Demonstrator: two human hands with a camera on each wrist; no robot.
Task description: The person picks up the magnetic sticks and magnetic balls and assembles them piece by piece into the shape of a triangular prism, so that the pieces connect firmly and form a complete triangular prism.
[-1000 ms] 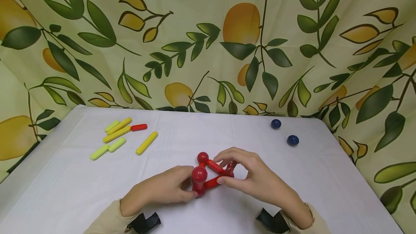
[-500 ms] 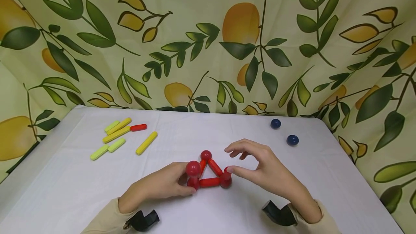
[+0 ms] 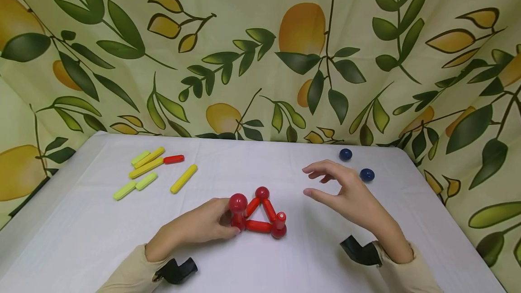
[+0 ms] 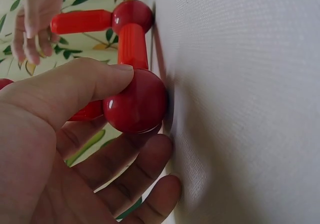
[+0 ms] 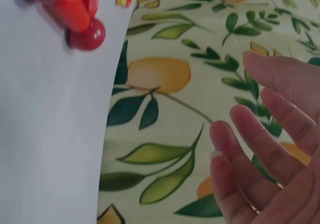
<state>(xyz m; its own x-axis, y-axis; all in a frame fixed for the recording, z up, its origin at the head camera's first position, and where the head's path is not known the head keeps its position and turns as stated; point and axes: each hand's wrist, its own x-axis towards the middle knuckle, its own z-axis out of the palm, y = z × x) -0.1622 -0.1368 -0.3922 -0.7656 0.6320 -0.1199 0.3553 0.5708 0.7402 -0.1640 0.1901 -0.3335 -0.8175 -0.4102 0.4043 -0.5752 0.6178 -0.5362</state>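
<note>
A red rod-and-ball triangle [image 3: 258, 215] lies flat on the white table [image 3: 309, 261]. It has a ball at each corner, an upright rod [image 3: 280, 219] on the right corner and a ball-topped post [image 3: 238, 204] on the left. My left hand [image 3: 228, 223] pinches that left corner. In the left wrist view my left hand's [image 4: 142, 109] thumb and fingers curl round the corner's bottom red ball [image 4: 136, 103]. My right hand [image 3: 310, 183] hovers to the right of the triangle with spread fingers [image 5: 260, 149], holding nothing, close to a dark blue ball [image 3: 367, 175].
Several yellow and light green rods [image 3: 146, 167] and one red rod [image 3: 173, 159] lie at the back left. A second dark blue ball [image 3: 345, 154] sits at the back right. A lemon-print cloth [image 3: 260, 58] walls the table on three sides.
My right hand has let go of the triangle's right corner and moved up and right toward the blue balls. The triangle now lies flat; my left hand still holds its left corner.
</note>
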